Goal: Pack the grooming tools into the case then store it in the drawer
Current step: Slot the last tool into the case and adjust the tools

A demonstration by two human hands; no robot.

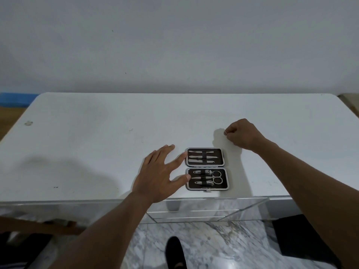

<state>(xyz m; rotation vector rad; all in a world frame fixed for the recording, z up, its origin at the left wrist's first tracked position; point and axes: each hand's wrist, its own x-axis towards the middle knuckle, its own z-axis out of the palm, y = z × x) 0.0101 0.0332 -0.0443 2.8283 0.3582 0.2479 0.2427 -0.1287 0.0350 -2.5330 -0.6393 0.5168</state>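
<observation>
A small dark grooming case (pixel 206 168) lies open flat near the front edge of the white table (pixel 97 133). Its far half holds several slim metal tools under a strap. Its near half holds clippers and small scissors (pixel 215 177). My left hand (pixel 161 175) rests spread just left of the case, index finger and thumb touching its left rim. My right hand (pixel 242 135) hovers behind and right of the case, fingers curled, pinching something tiny and thin that I cannot identify. The drawer (pixel 194 210) below the table's front edge stands pulled out.
A white wall rises behind the table. Marble floor (pixel 213 245) shows below, with a dark shoe (pixel 174 253) and a dark object (pixel 303 235) at right. Brown and dark items sit at lower left (pixel 38 226).
</observation>
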